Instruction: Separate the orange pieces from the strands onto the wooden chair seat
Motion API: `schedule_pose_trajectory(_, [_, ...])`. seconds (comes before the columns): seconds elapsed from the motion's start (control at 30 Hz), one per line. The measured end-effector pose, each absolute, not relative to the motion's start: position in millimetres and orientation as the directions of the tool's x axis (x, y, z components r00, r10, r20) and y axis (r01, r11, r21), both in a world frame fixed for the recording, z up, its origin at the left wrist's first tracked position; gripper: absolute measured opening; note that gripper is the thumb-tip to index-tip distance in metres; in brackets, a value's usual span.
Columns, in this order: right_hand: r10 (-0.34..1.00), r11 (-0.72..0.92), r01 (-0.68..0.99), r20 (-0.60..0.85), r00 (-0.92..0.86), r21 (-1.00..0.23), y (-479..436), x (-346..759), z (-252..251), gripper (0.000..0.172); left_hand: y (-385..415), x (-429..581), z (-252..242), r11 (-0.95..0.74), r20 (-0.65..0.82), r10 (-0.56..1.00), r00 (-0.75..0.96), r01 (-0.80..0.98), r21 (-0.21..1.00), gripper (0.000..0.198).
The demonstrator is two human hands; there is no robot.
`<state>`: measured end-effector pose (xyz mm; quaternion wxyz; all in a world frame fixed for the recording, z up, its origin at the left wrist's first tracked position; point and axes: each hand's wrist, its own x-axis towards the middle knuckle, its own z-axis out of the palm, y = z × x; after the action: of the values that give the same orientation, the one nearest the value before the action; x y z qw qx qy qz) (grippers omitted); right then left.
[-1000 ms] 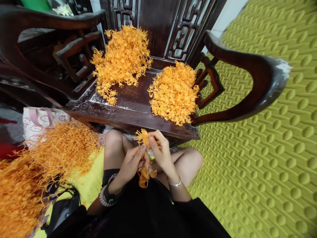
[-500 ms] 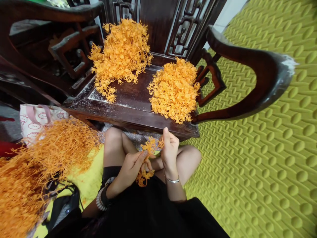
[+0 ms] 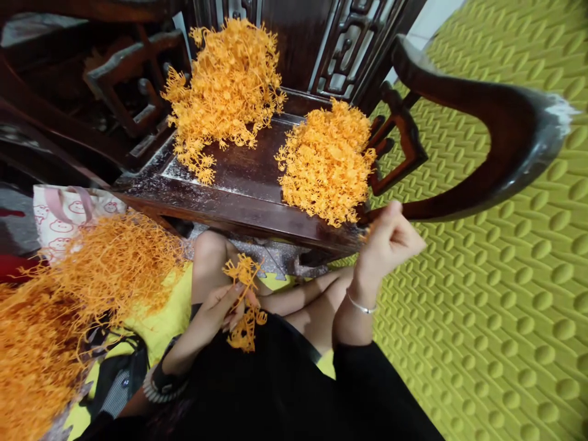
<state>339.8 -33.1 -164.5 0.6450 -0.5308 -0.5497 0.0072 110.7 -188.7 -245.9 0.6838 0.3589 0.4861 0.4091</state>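
My left hand [image 3: 223, 309] is closed over my lap, pinching a small bunch of orange spidery plastic pieces [image 3: 243, 269]. Parts of the bunch stick out above and below the fingers. Out to the right, beside the chair's front corner, my right hand [image 3: 390, 242] is raised and closed. A speck of orange shows at its left edge; whether the fingers grip it is hidden. On the seat of a dark wooden chair [image 3: 248, 208] lie two heaps of similar orange pieces, a left heap [image 3: 229, 92] and a right heap [image 3: 328, 162].
Tangled orange strands [image 3: 124, 263] are piled on the left, with a denser orange heap [image 3: 37, 361] nearer me. A white bag [image 3: 55, 220] with pink handles stands behind them. The curved chair arm [image 3: 505, 147] reaches over yellow textured matting [image 3: 482, 306]. A black bag [image 3: 117, 373] lies at lower left.
My right hand has moved away to the right and up, apart from the left. My left hand has shifted left with the orange bunch still in it. The view has tilted slightly.
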Motion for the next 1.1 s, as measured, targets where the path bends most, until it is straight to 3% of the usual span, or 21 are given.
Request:
schedule_pose_trajectory(0.17, [0.758,0.338,0.859,0.653,-0.007,-0.384,52.0,333.5,-165.0,0.031,-173.8,119.6,-236.3,0.337,-0.279,0.927,0.252,-0.227,0.914,0.051])
schedule_pose_trajectory(0.27, [0.836,0.259,0.928,0.544,-0.075,-0.269,79.4,335.4,-177.3,0.026,-166.5,125.8,-231.7,0.324,-0.257,0.927,0.275,-0.237,0.916,0.051])
schedule_pose_trajectory(0.37, [0.782,0.316,0.889,0.622,-0.046,-0.332,64.4,330.1,-184.8,0.033,-160.7,130.6,-228.4,0.337,-0.252,0.913,0.32,-0.244,0.909,0.052])
schedule_pose_trajectory(0.47, [0.732,0.488,0.739,0.679,-0.057,-0.464,18.4,315.7,-178.8,0.042,-156.4,134.0,-227.0,0.367,-0.27,0.891,0.364,-0.232,0.901,0.051])
schedule_pose_trajectory(0.53, [0.751,0.633,0.542,0.609,-0.256,-0.552,-17.8,304.7,-172.6,0.046,-154.7,135.6,-228.2,0.384,-0.287,0.88,0.379,-0.211,0.899,0.051])
schedule_pose_trajectory(0.6, [0.688,0.699,0.326,0.474,-0.549,-0.637,-49.5,295.1,-171.8,0.048,-154.1,137.4,-231.1,0.381,-0.294,0.884,0.364,-0.194,0.904,0.052])
schedule_pose_trajectory(0.67, [0.629,0.682,0.279,0.348,-0.695,-0.676,-71.3,288.0,-178.3,0.037,-154.7,139.8,-234.5,0.379,-0.301,0.886,0.352,-0.176,0.909,0.052])
schedule_pose_trajectory(0.73, [0.657,0.663,0.344,0.297,-0.693,-0.665,-82.5,284.5,-188.1,0.028,-157.0,143.1,-236.7,0.365,-0.296,0.885,0.359,-0.144,0.92,0.052])
schedule_pose_trajectory(0.77, [0.68,0.663,0.373,0.315,-0.662,-0.649,-85.4,284.2,-192.0,0.035,-158.9,144.8,-236.8,0.343,-0.282,0.889,0.361,-0.119,0.932,0.052])
schedule_pose_trajectory(0.87, [0.672,0.733,0.393,0.505,-0.541,-0.555,-92.7,288.0,-192.5,0.05,-167.7,148.2,-231.2,0.183,-0.172,0.924,0.342,0.001,0.983,0.052])
schedule_pose_trajectory(0.97, [0.55,0.828,0.381,0.729,-0.407,-0.412,-105.4,293.2,-180.0,0.047,-177.6,145.9,-218.7,0.009,-0.051,0.902,0.428,0.1,0.995,0.051])
schedule_pose_trajectory(1.1, [0.436,0.867,0.367,0.87,-0.229,-0.338,-119.8,295.0,-168.2,0.041,-184.9,137.8,-204.6,-0.096,0.001,0.845,0.534,0.151,0.984,0.046])
